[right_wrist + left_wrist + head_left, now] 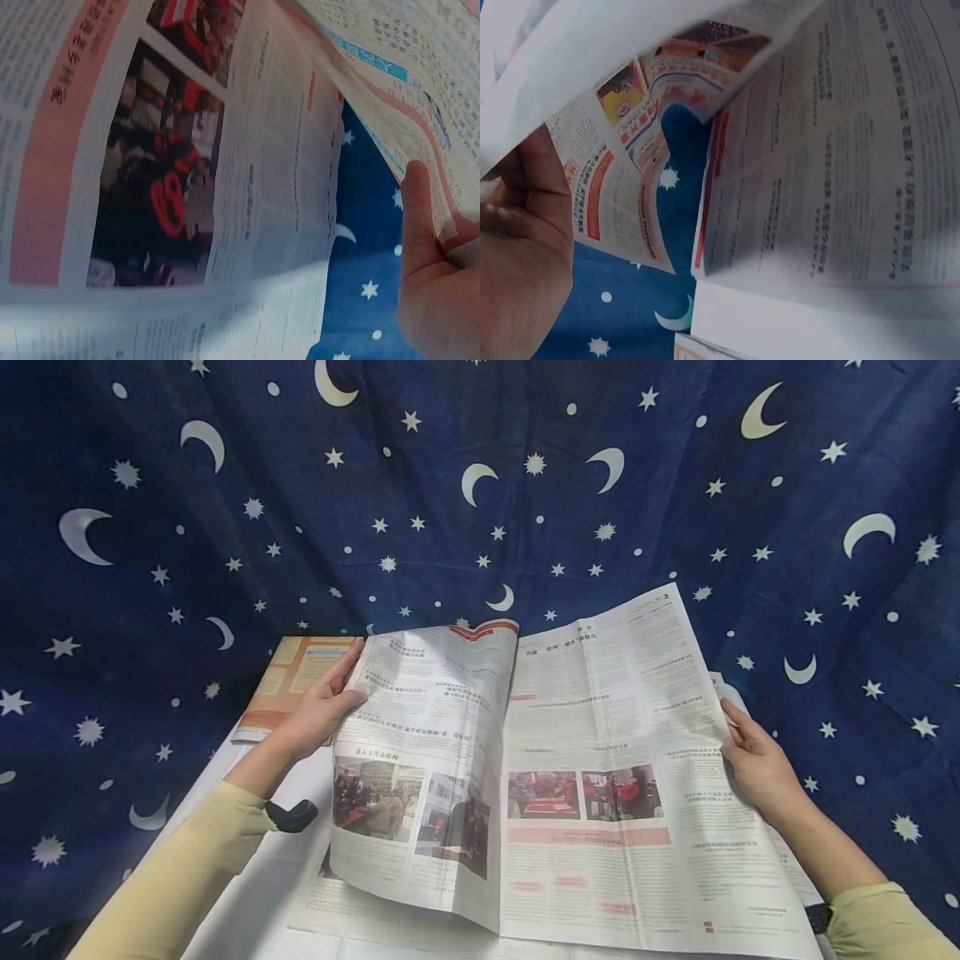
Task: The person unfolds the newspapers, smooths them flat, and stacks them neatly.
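Observation:
An open newspaper (592, 727) is spread in the head view, its two pages meeting at a fold near the middle. Its left page curves upward and carries two photos low down. My left hand (318, 714) pinches that page's outer edge, thumb on the printed face and fingers mostly behind. On the opposite side, my right hand (761, 764) grips the right page's edge, some fingers hidden by paper. The left wrist view has part of the left hand (525, 247) under a raised sheet. In the right wrist view, the right thumb (420, 217) lies against a printed sheet.
An orange and cream printed sheet (273, 685) lies behind my left hand. More newsprint (337, 914) rests beneath the open pages on a white surface (262, 868). A dark blue cloth (450, 552) with moons and stars hangs behind.

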{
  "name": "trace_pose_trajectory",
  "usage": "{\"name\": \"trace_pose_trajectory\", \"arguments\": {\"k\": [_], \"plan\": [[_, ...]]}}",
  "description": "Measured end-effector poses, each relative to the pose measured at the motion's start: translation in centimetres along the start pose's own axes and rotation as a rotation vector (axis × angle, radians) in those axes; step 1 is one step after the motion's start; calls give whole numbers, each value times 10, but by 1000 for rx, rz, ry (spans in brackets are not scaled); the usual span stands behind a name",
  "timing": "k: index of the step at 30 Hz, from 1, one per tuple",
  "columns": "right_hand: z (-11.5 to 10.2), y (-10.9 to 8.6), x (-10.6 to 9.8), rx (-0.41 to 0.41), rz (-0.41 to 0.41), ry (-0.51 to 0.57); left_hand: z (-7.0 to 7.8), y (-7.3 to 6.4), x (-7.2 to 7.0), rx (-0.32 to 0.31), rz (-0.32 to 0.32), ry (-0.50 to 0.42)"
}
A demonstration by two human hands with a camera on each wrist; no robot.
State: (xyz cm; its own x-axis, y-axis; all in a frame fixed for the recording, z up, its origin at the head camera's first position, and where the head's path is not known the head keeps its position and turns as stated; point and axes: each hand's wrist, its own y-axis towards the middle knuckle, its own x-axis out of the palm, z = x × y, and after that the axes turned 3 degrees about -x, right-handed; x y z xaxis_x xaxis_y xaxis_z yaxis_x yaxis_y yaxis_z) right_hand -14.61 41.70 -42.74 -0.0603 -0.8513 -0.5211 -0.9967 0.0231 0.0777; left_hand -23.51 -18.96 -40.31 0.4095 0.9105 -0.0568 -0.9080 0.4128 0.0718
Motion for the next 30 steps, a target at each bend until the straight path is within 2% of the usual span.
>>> {"name": "trace_pose_trajectory", "arguments": {"k": [9, 20, 30], "plan": [[14, -4, -16, 32, 35, -22, -11, -6, -13, -23, 27, 73], [25, -9, -24, 39, 39, -72, -24, -13, -29, -112, 23, 191], [35, -11, -28, 102, 14, -114, -33, -21, -39, -210, 42, 267]]}}
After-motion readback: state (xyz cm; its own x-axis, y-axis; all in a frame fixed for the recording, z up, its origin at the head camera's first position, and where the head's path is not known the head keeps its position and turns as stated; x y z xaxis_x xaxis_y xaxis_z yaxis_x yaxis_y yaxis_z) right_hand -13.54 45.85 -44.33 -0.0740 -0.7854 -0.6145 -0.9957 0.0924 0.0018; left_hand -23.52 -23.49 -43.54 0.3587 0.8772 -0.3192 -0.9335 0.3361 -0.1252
